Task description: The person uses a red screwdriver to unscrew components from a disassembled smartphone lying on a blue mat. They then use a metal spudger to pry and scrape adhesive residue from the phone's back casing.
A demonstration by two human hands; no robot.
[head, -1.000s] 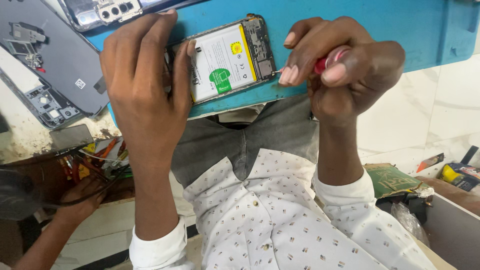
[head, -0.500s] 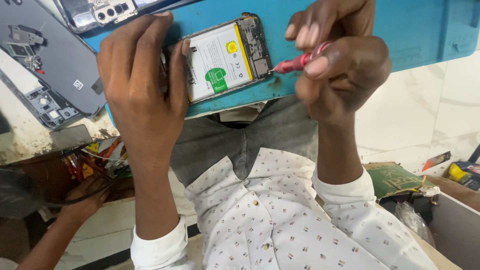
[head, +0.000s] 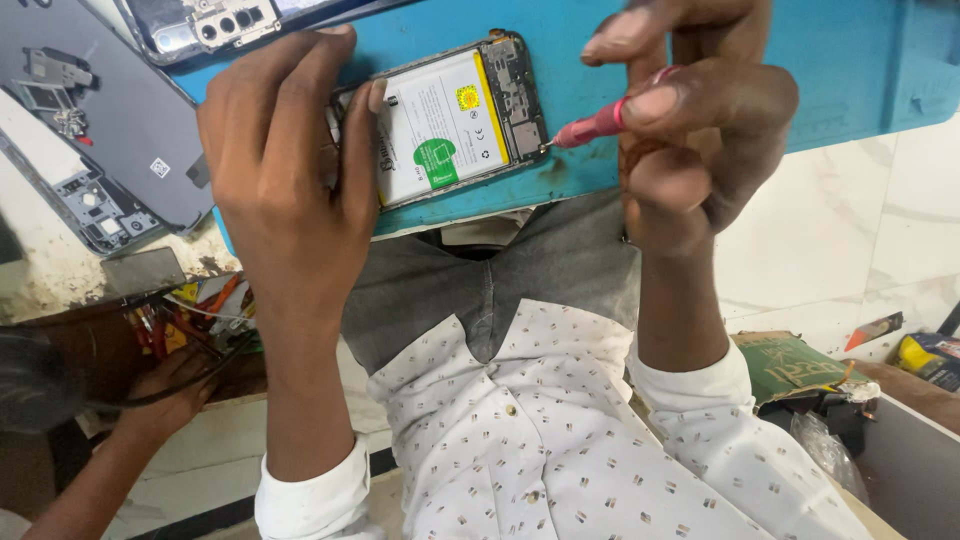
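Far left, another person's hand (head: 165,395) sits low beside you, fingers resting among a tangle of coloured wires (head: 190,315) under the bench edge. Above that, on the worn bench top, a dark grey back cover (head: 110,120) lies flat with a small grey inner frame (head: 95,205) just beside it. At the top edge a second phone (head: 215,20) shows its camera cluster, partly out of frame.

Now your left hand (head: 285,170): it comes up over the edge of the blue work mat (head: 860,60) and clamps down on the opened phone (head: 445,120), fingers curled over its left end, one fingertip lying on the white battery. That phone lies face down on the mat with its back off, battery and dark circuit board exposed, tilted a little, right at the mat's near edge above your lap.

Moving right, your right hand (head: 690,120) is closed tight around a red-handled screwdriver (head: 595,125), thumb and fingers pinching the handle. The metal tip points left and meets the phone's right edge, down by the board's lower corner; whether it sits in a screw is too small to tell.

Far right, on the pale marble floor, a green cardboard box (head: 795,365) lies near your elbow, and a yellow and black object (head: 925,355) sits at the frame's edge.
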